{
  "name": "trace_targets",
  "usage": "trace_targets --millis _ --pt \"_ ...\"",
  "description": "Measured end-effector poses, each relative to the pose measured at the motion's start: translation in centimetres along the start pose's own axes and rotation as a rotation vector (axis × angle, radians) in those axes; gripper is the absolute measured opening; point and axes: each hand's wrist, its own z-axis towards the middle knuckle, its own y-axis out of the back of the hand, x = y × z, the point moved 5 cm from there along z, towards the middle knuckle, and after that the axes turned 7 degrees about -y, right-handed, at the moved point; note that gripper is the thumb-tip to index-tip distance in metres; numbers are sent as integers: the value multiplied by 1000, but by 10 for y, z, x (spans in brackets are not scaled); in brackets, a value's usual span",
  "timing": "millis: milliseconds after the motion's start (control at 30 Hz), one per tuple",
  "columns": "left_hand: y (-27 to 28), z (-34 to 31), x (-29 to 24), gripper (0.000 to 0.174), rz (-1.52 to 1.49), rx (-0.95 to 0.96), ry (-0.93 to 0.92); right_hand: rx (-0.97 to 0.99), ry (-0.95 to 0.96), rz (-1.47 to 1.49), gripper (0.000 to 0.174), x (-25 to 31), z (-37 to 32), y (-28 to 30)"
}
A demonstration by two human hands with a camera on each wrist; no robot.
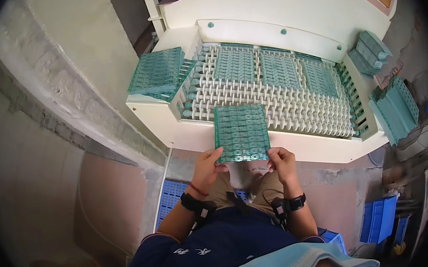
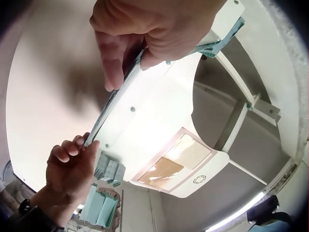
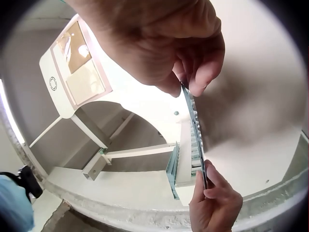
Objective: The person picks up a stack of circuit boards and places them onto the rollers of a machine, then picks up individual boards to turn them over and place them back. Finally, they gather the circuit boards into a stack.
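Observation:
Both hands hold up a square green circuit board panel [image 1: 241, 132] in front of the roller conveyor [image 1: 272, 99]. At its lower left corner, my left hand [image 1: 207, 166] pinches the edge between thumb and fingers. The opposite lower corner is pinched by my right hand [image 1: 283, 164]. From the left wrist view, the panel [image 2: 108, 113] appears nearly edge-on, thumb on one face and fingers on the other. The right wrist view also catches the panel's thin edge [image 3: 195, 130] running between both hands. Three similar panels [image 1: 279, 70] lie in a row on the white rollers.
A stack of green panels [image 1: 155, 71] sits on the machine's left corner. Teal racks [image 1: 396, 108] stand on the right side. The machine's white front edge [image 1: 318, 146] runs close beyond the hands. Blue crates [image 1: 378, 219] are on the floor at right; a wall [image 1: 61, 96] rises at left.

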Motion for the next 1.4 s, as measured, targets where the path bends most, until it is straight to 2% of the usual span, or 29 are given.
trace_targets --millis 133,333,400,500,667,767,800,867,900,967,1000,1067,1100,1133,1167,1233,1400 --pt "-1 7 0 23 29 -13 2 -10 -30 -32 14 5 14 4" --pt "-2 15 -2 22 124 -50 -43 -65 36 -172 18 13 21 11" --pt "-7 15 -10 22 144 -86 -53 -105 110 -60 16 15 20 19" --pt "-3 25 -22 24 190 -85 -84 -139 75 123 14 14 22 43" --pt "-10 49 -49 27 280 -26 -153 -266 133 135 13 29 24 81" --pt "-8 64 -65 31 580 -55 -219 -344 147 92 15 36 31 94" --pt "-9 62 -66 31 580 -50 -218 -350 148 92 15 36 31 97" --pt "-25 50 -91 37 1608 -230 -650 -417 165 -52 18 38 34 102" --pt "-27 45 -90 37 1609 -227 -646 -420 161 -53 18 40 33 103" --pt "-40 31 -93 43 1751 -286 -897 -522 172 -253 22 48 29 104" --pt "-43 31 -92 43 1753 -281 -896 -524 169 -250 22 49 31 106" --pt "-63 22 -83 49 1765 40 -1185 -533 190 -362 23 52 33 116" --pt "-63 22 -79 49 1764 41 -1181 -540 191 -320 22 52 34 122" --pt "-65 25 -71 50 1783 159 -1142 -541 190 -323 22 50 35 131" --pt "-66 29 -63 52 1799 275 -1106 -525 171 -197 20 47 37 143" --pt "-60 35 -61 51 1805 250 -1096 -515 168 -13 17 47 38 167" --pt "-53 49 -63 50 1803 210 -1102 -610 211 -87 22 68 31 233"
